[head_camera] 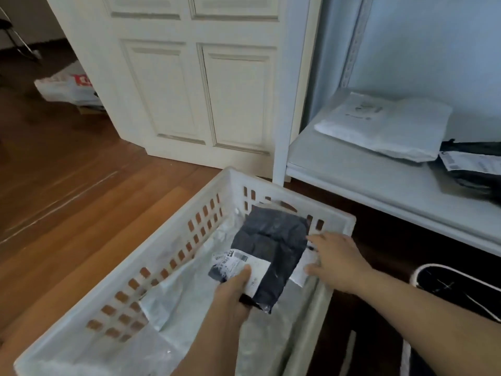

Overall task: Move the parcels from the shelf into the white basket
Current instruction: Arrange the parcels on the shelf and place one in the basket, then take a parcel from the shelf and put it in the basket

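The left hand (233, 290) pinches the dark parcel (268, 253) by its near end, thumb on the label, lowering it inside the white basket (336, 217) onto pale parcels. The right hand (334, 260), fingers spread and holding nothing, steadies its far edge. Two parcels, a white parcel (390, 126) and a black parcel (471, 169), wait on the shelf (352, 169).

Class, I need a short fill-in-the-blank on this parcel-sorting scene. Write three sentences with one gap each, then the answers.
1. The left hand grips a ____ parcel with a white label.
2. That parcel is over the white ____.
3. A white parcel lies on the ____.

Answers: dark; basket; shelf
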The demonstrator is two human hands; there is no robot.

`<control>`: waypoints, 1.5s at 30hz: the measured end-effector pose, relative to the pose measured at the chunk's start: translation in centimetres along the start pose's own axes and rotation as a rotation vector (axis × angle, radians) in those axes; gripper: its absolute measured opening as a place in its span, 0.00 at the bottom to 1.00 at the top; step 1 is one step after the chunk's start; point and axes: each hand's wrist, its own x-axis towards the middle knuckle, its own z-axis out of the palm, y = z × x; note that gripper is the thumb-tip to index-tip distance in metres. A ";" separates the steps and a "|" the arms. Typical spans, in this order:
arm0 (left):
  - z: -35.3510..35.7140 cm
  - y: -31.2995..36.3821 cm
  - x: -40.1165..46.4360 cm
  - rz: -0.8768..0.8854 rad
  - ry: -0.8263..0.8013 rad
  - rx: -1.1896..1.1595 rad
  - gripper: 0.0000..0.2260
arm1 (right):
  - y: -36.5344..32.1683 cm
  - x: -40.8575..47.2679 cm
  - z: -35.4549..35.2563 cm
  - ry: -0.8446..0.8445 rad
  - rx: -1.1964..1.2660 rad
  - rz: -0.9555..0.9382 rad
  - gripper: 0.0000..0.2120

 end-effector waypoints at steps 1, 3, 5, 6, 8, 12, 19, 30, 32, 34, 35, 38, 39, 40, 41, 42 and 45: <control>-0.1 -1.7 0.8 -0.044 0.026 0.053 0.13 | -0.1 0.2 0.6 -0.019 -0.035 -0.011 0.29; -0.2 -4.4 2.0 -0.074 0.133 0.291 0.22 | 0.1 0.9 1.3 -0.010 -0.087 -0.008 0.29; -0.3 -5.9 2.5 -0.059 0.281 0.649 0.32 | 0.2 1.2 1.7 -0.003 -0.129 -0.012 0.30; 0.1 -6.3 2.2 -0.060 0.383 0.846 0.33 | 0.4 1.1 1.9 -0.009 -0.144 -0.017 0.30; 0.9 -6.1 1.1 0.059 0.573 1.125 0.42 | 0.5 1.1 2.1 0.001 -0.153 -0.018 0.31; 2.4 -4.6 0.6 0.623 0.370 1.822 0.47 | 0.4 1.0 2.2 0.054 -0.141 -0.030 0.32; 0.9 -6.3 4.8 0.540 -0.194 2.399 0.27 | 0.4 0.8 2.0 0.061 -0.126 -0.054 0.29; 2.1 -6.7 5.2 0.356 -0.188 2.380 0.26 | 0.5 0.8 2.0 0.061 -0.118 -0.050 0.28; 3.0 -5.3 3.9 0.389 -0.190 2.355 0.26 | 0.6 0.7 1.7 0.032 -0.092 -0.057 0.29; 4.2 -3.6 2.4 0.478 -0.181 2.342 0.26 | 0.9 0.3 1.3 -0.038 -0.037 -0.074 0.31; 5.0 -2.6 1.4 0.518 -0.162 2.327 0.26 | 1.0 -0.1 0.8 -0.067 -0.006 -0.081 0.32; 8.1 0.2 -2.4 0.644 -0.062 2.288 0.26 | 1.9 -2.4 -0.8 -0.035 0.100 -0.042 0.32; 9.6 0.9 -4.1 0.693 -0.039 2.249 0.26 | 2.5 -3.3 -1.5 0.000 0.124 -0.020 0.31; 11.1 1.4 -5.8 0.744 -0.031 2.186 0.26 | 3.2 -4.1 -2.3 0.025 0.119 -0.012 0.30; 12.8 1.7 -7.5 0.796 -0.053 2.125 0.25 | 4.1 -5.0 -3.2 0.039 0.084 -0.007 0.29; 14.6 1.7 -9.3 0.846 -0.093 2.078 0.24 | 5.3 -5.9 -4.3 0.055 0.029 -0.001 0.28; 19.2 0.8 -13.7 0.955 -0.210 1.929 0.21 | 9.3 -8.9 -8.1 0.149 -0.078 0.035 0.26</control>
